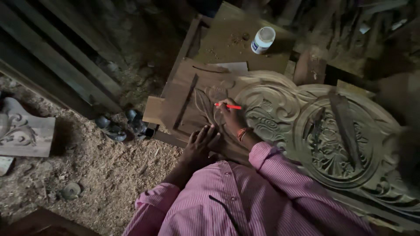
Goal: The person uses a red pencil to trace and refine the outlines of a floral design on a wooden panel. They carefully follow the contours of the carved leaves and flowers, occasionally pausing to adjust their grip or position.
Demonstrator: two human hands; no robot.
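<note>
Right hand: the right hand [231,116] is pinching a red pencil [228,106] between thumb and fingers, closed on it in a writing grip.
Pencil axis: the pencil is lying almost level in the head view, its long axis running left to right; the free end is sticking out to the right of the hand and the tip end is pointing left, toward the flat part of the wood.
Pencil place: it is sitting just above the knuckles, over the left, still plain area of the carved wooden panel [280,109], beside faint drawn leaf lines [203,105].
Left hand: the left hand [201,142] is resting flat on the panel's near edge, fingers spread and holding nothing; it is lying below and a little left of the right hand, near it but apart.
Which hand is nearer: the right hand is the one on the drawn lines; the left one is only pressing the wood down.
Carved part: the finished scroll and round medallion [330,144] are lying to the right of both hands, with dark chisels [345,126] resting on them.
Around: a white-capped jar [263,40] is standing on a board well beyond the panel; sawdust floor [100,166] is spreading on the left, with another carved piece [22,131] there.
</note>
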